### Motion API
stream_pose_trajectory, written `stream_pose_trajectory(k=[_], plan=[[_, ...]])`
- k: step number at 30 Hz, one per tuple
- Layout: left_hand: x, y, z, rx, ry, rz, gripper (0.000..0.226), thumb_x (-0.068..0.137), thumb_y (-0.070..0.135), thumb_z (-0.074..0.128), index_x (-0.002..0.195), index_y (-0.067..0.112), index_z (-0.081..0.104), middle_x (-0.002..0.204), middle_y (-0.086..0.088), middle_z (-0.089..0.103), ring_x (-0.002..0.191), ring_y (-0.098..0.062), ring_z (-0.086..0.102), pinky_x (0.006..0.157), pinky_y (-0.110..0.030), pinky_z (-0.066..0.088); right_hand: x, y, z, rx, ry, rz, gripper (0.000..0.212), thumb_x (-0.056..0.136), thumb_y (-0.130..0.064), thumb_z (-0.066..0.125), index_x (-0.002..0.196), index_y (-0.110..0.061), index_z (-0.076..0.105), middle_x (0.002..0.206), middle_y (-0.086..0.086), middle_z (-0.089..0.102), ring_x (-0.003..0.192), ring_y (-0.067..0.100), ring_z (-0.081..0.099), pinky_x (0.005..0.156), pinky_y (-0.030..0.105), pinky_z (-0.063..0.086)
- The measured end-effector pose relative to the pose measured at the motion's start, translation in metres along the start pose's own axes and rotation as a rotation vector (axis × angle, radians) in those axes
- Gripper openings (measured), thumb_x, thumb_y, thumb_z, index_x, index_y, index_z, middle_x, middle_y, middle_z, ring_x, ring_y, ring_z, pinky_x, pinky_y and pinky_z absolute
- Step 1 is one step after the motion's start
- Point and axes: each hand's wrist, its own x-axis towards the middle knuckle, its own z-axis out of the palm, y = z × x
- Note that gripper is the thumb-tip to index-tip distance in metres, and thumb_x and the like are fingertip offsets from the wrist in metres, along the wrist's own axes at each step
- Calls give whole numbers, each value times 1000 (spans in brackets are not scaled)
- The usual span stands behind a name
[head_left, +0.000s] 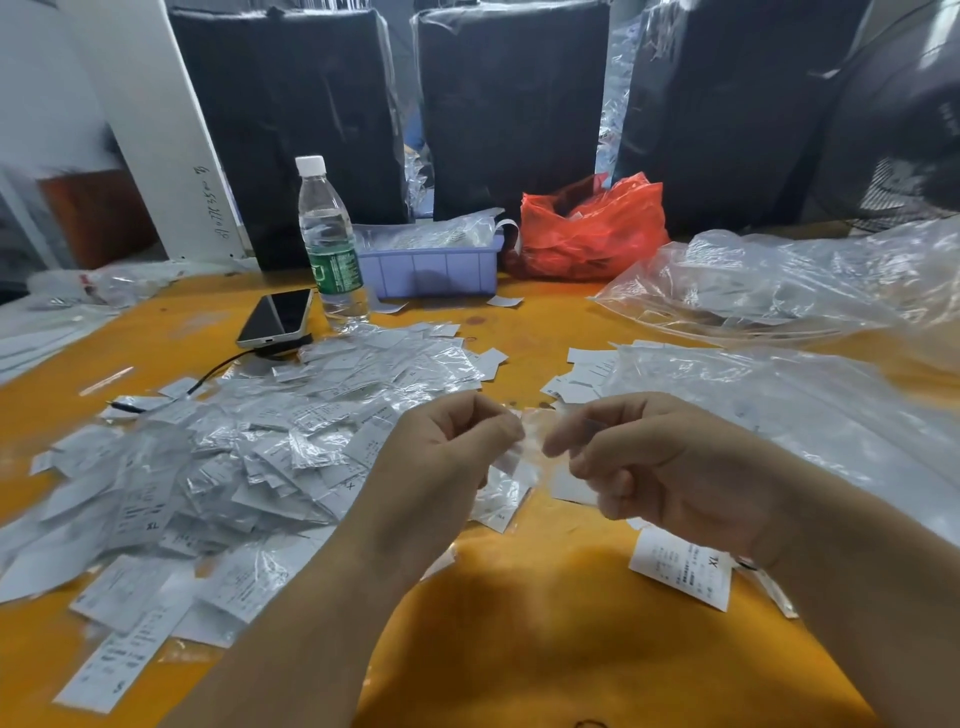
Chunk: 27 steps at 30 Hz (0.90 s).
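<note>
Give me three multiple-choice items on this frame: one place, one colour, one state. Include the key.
1. Where does the phone lie?
A) in the purple tray
B) left of the water bottle
C) on the red bag

2. What colour is the bottle's cap?
A) white
B) red
C) blue

3. What are the left hand and right hand doing?
A) lying flat on the table
B) lifting the bottle
C) pinching a clear plastic sleeve between them

Key:
1 B: the phone lies by the bottle's foot, on its left side.
2 A: the screw cap is plainly white.
3 C: the curled fingers of both hands meet on the sleeve.
</note>
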Motion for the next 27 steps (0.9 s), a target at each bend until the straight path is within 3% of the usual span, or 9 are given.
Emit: stream_pose_trajectory(k=[3,5,7,12,14,18,21,23,27], plan=[[0,-1,2,4,-48,14,18,90,19,66,73,14,68,55,7,54,49,-7,41,47,-14,35,1,2,0,-50,21,8,27,85,8,55,74,-8,74,56,4,38,48,11,36,50,25,31],[-1,-1,3,5,-76,14,21,85,34,65,72,18,69,59,-4,55,49,-5,41,49,-15,35,2,2,0,-51,32,-3,22,86,4,56,76,-7,73,55,4,38,49,11,35,49,24,31],[-2,0,3,7,-98,-2,30,80,48,59,75,21,70,81,-22,59,50,-6,42,54,-21,35,2,1,1,-46,41,-11,18,86,1,58,76,-8,72,56,4,38,49,12,35,48,24,33],[-5,5,7,11,-144,17,37,79,53,56,80,19,71,91,-25,59,53,-7,43,57,-26,35,0,0,7,-74,65,-52,8,72,-13,66,64,-15,66,65,3,43,57,12,40,54,26,38],[-6,6,8,2,-137,25,33,83,51,60,79,21,71,85,-23,59,52,-8,42,56,-25,35,-1,1,7,-94,82,-71,7,67,-17,62,62,-13,63,67,5,45,59,14,43,56,29,42],[-4,0,10,58,-49,52,19,92,23,64,75,16,68,64,-3,57,51,-8,41,53,-21,33,1,4,6,-45,57,-102,9,69,-20,64,66,-12,64,69,7,56,63,16,54,60,31,49],[-5,-2,10,71,-46,61,18,93,25,63,77,18,68,64,-1,58,56,-14,43,54,-28,36,0,6,6,4,34,-145,12,69,-12,75,78,-10,67,78,12,65,67,19,62,63,33,54],[-6,-1,9,88,-36,81,15,93,25,63,79,23,69,61,9,59,56,-11,47,53,-25,40,0,6,7,11,60,-178,20,64,-6,81,79,-9,68,77,13,65,64,19,62,61,32,54],[-6,0,8,90,17,91,21,93,20,64,107,37,64,75,12,65,58,-2,53,54,-18,47,2,4,4,101,202,-237,8,61,-13,74,66,-17,71,65,6,63,55,13,55,52,26,49]])
